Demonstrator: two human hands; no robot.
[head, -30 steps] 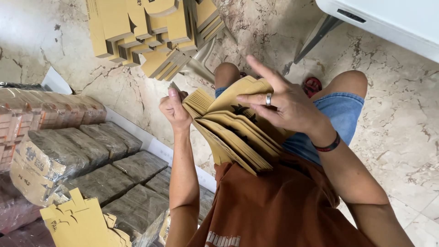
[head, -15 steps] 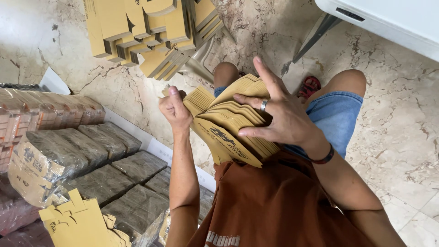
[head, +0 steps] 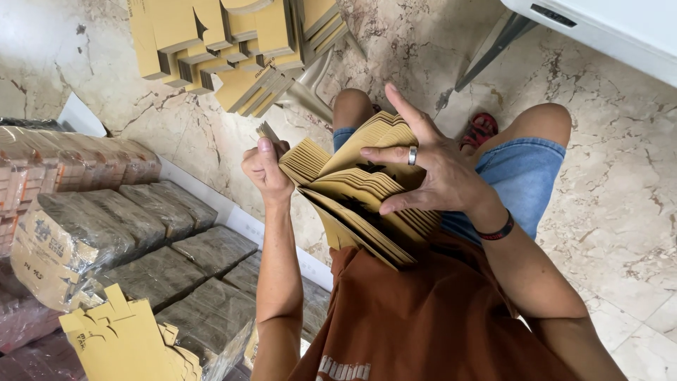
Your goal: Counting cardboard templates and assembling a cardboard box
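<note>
A thick stack of flat yellow-brown cardboard blanks (head: pixel 356 194) rests against my lap, fanned open like a book. My left hand (head: pixel 266 168) grips the stack's far left edge, thumb up on the outer sheets. My right hand (head: pixel 430 173), with a ring on one finger and a dark band at the wrist, lies spread over the right half of the stack, fingers pressing between the sheets. I sit in an orange-brown shirt and blue denim shorts, knees over a marble floor.
More folded cardboard blanks (head: pixel 226 49) lie piled on the floor ahead. Plastic-wrapped bundles (head: pixel 141 226) are stacked along the left, with loose blanks (head: pixel 127 339) at bottom left. A white table edge (head: pixel 606 28) with a metal leg stands at top right. A red sandal (head: pixel 481 130) shows between my knees.
My right hand has shifted across the stack, fingers fanning sheets further apart. The left hand stays on the stack's left edge, thumb now raised.
</note>
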